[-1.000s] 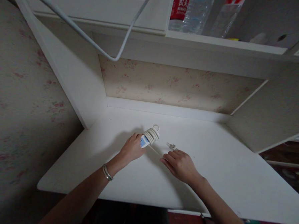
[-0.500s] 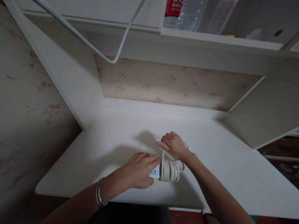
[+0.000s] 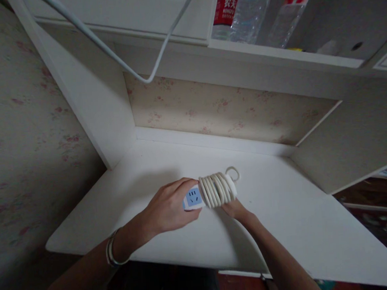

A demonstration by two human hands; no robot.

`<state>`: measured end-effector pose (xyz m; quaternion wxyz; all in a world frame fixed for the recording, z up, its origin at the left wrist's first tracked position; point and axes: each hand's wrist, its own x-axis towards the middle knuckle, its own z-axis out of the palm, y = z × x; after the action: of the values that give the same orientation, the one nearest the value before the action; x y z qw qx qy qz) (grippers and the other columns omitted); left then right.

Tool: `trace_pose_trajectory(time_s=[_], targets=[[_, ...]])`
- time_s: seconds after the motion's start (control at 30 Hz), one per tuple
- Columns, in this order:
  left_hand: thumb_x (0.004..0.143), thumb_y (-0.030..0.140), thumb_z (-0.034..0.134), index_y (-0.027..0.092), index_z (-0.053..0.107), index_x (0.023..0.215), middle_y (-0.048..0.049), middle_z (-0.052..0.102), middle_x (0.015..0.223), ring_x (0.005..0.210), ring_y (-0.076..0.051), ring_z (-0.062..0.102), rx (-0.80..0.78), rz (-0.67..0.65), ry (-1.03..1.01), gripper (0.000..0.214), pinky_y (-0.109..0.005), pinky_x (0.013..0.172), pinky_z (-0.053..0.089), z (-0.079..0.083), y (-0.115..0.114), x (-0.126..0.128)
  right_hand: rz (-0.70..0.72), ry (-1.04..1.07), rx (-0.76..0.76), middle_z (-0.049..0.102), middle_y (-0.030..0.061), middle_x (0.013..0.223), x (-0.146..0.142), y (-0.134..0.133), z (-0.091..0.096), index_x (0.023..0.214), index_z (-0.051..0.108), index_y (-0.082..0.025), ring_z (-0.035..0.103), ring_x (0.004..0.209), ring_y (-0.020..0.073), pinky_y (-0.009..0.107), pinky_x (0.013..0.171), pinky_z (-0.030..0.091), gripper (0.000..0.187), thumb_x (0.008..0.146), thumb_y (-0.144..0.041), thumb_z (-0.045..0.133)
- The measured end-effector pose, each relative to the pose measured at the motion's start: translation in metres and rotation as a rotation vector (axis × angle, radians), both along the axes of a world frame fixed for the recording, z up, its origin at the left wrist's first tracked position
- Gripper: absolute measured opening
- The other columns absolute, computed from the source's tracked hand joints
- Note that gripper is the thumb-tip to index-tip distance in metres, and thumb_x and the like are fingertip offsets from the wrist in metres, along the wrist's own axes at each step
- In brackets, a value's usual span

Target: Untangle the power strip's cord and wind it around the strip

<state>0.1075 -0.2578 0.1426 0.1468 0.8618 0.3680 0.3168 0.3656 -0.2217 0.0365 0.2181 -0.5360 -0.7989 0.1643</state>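
A white power strip (image 3: pixel 193 197) with a blue socket face is held just above the white desk (image 3: pixel 288 226). Its cream cord (image 3: pixel 218 189) is wound round it in several tight turns, with a small loop sticking out at the far end. My left hand (image 3: pixel 168 206) grips the strip's near end, fingers closed round it. My right hand (image 3: pixel 235 209) is under the wound cord, mostly hidden by it; its fingers seem to pinch the cord from below. A metal bracelet (image 3: pixel 112 254) sits on my left wrist.
Water bottles (image 3: pixel 238 13) stand on a shelf above the desk. A white cable (image 3: pixel 134 70) hangs down in a V at the upper left. Flowered wallpaper (image 3: pixel 217 109) backs the alcove, with white side panels left and right.
The strip went from the desk's back to the front and is now raised. My right hand carried the loose cord over the strip and round beneath it; the loose cord is now wound on.
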Motion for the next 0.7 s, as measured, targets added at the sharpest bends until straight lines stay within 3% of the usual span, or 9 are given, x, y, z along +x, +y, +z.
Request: trace_pose_trajectory(time_s=[0.1,0.2,0.3,0.37,0.47,0.57,0.63,0.7], targets=[[0.076,0.023,0.061,0.024,0.051,0.115,-0.0031,0.064,0.108,0.093,-0.018,0.063,-0.013,0.197,0.003,0.040,-0.029,0.081,0.050,-0.009,0.016,0.000,0.115,0.050,-0.241,0.059,0.0015,0.065,-0.004,-0.019,0.004,0.077,0.062,-0.018,0.053,0.061,0.0135,0.025,0.059,0.042,0.056,0.098,-0.050,0.021],[0.079,0.022,0.059,0.023,0.053,0.111,-0.0040,0.064,0.104,0.090,-0.019,0.064,-0.009,0.371,0.081,0.033,-0.029,0.076,0.050,-0.026,0.031,-0.001,0.248,0.163,-0.532,0.057,-0.0005,0.070,-0.013,-0.040,0.020,0.103,0.060,-0.019,0.052,0.063,0.0129,0.026,0.062,0.041,0.042,0.097,-0.050,0.032],[0.081,0.020,0.057,0.021,0.054,0.110,-0.0059,0.064,0.103,0.090,-0.021,0.064,0.023,0.442,0.195,0.029,-0.030,0.075,0.049,-0.043,0.039,-0.001,0.308,0.419,-0.745,0.061,0.0013,0.086,-0.020,-0.055,0.042,0.134,0.039,-0.023,0.058,0.066,0.0121,0.026,0.063,0.042,0.045,0.095,-0.046,0.039],[0.080,0.018,0.056,0.020,0.053,0.111,-0.0076,0.064,0.104,0.091,-0.023,0.063,0.056,0.437,0.269,0.031,-0.032,0.078,0.048,-0.053,0.040,0.000,0.306,0.522,-0.806,0.063,0.0044,0.094,-0.021,-0.058,0.059,0.132,0.038,-0.023,0.062,0.068,0.0131,0.026,0.062,0.042,0.046,0.093,-0.045,0.045],[0.078,0.013,0.056,0.019,0.053,0.114,-0.0094,0.064,0.106,0.092,-0.025,0.063,0.085,0.358,0.360,0.036,-0.036,0.082,0.048,-0.067,0.038,0.003,0.311,0.308,-0.616,0.064,0.0021,0.080,-0.021,-0.057,0.088,0.107,0.058,-0.020,0.058,0.065,0.0129,0.025,0.059,0.039,0.029,0.087,-0.041,0.056],[0.076,0.012,0.057,0.019,0.052,0.116,-0.0095,0.064,0.107,0.095,-0.026,0.063,0.067,0.243,0.407,0.041,-0.038,0.085,0.048,-0.078,0.032,0.009,0.394,-0.009,-0.330,0.064,-0.0004,0.074,-0.023,-0.051,0.117,0.100,0.066,-0.023,0.054,0.064,0.0125,0.025,0.060,0.036,0.025,0.075,-0.029,0.069],[0.077,0.015,0.057,0.019,0.053,0.114,-0.0086,0.065,0.105,0.093,-0.025,0.064,0.034,0.148,0.427,0.037,-0.038,0.084,0.048,-0.082,0.027,0.013,0.471,-0.067,-0.231,0.067,0.0003,0.082,-0.027,-0.043,0.130,0.100,0.067,-0.024,0.057,0.070,0.0132,0.026,0.065,0.038,0.027,0.073,-0.022,0.068],[0.078,0.019,0.056,0.020,0.055,0.109,-0.0071,0.066,0.101,0.090,-0.025,0.065,-0.002,0.039,0.441,0.032,-0.037,0.081,0.050,-0.084,0.020,0.016,0.495,-0.002,-0.238,0.068,0.0006,0.084,-0.029,-0.029,0.135,0.097,0.067,-0.022,0.058,0.072,0.0132,0.026,0.068,0.040,0.021,0.075,-0.023,0.066]])
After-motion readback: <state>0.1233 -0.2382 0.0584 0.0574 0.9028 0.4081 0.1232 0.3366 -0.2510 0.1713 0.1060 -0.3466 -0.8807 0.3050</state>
